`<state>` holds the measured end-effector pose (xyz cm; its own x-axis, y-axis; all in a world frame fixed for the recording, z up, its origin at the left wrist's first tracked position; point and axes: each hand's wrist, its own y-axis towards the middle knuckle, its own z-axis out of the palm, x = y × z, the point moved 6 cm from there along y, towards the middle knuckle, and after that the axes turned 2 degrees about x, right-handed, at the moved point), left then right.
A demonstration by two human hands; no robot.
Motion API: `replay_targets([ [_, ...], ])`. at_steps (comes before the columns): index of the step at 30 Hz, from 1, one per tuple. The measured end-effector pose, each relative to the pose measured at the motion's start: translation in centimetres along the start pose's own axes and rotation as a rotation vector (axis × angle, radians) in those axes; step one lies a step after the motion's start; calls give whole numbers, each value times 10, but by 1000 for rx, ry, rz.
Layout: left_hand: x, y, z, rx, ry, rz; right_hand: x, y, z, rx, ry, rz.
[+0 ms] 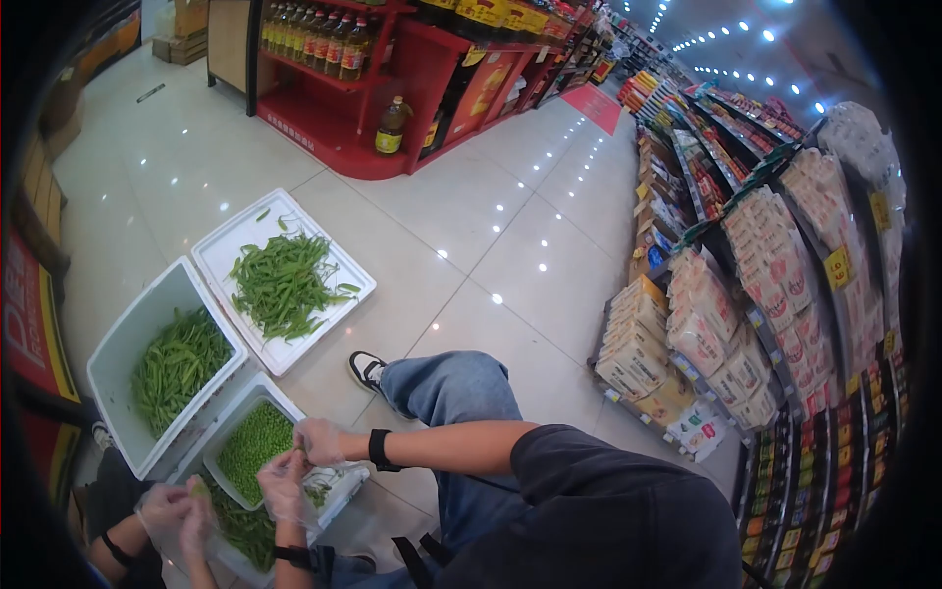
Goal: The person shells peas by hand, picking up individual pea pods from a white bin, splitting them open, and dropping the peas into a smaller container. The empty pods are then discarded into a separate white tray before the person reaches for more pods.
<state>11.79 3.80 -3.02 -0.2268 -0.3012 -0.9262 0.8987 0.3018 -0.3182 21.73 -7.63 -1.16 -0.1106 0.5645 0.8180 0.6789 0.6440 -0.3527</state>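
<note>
My left hand [284,486] and my right hand [320,442], both in clear plastic gloves, meet with their fingers pinched together. Whatever is between the fingertips is too small and covered to make out. Just beside them lie shelled green peas [253,444] in a white tub [222,483]. The tub rests over a white foam box [345,485], where green pods [245,530] show below. To the left, a deeper foam box [110,371] holds a heap of pods [179,373]. More pods [285,280] are piled on a white foam lid [345,269].
At the lower left, another person's gloved hands [179,512] work close to the tub. A red shelf [339,128] with oil bottles [312,39] stands ahead. Packed shelves [687,324] line the right side. Pale tiled floor [471,236] lies between them.
</note>
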Motion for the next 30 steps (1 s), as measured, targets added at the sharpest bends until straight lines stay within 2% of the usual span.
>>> replay_targets([
  [4,-5,-3,-3,-34,-38,-19,4,4,1,-95,-25,-120],
  [6,-3,-5,-6,-98,-62,-73,30,-5,-10,-222,-111,-433],
  [7,-2,-5,-6,-99,-62,-73,31,-6,-9,-220,-110,-433],
  [9,0,-5,-7,-115,-118,-66,41,-12,-9,-237,-121,-574],
  [12,1,-3,-10,-119,-120,-26,41,-8,-2,-111,-130,-493],
  [19,-4,-6,-10,-129,-143,-34,37,-4,5,-71,-280,-484],
  [24,-3,-9,-9,-150,-258,-79,46,-9,1,-102,-191,-558],
  [28,0,-5,-11,-141,-346,-81,46,-1,0,-25,-236,-531],
  [30,0,-4,-14,-149,-324,-83,56,-10,-6,-42,-226,-661],
])
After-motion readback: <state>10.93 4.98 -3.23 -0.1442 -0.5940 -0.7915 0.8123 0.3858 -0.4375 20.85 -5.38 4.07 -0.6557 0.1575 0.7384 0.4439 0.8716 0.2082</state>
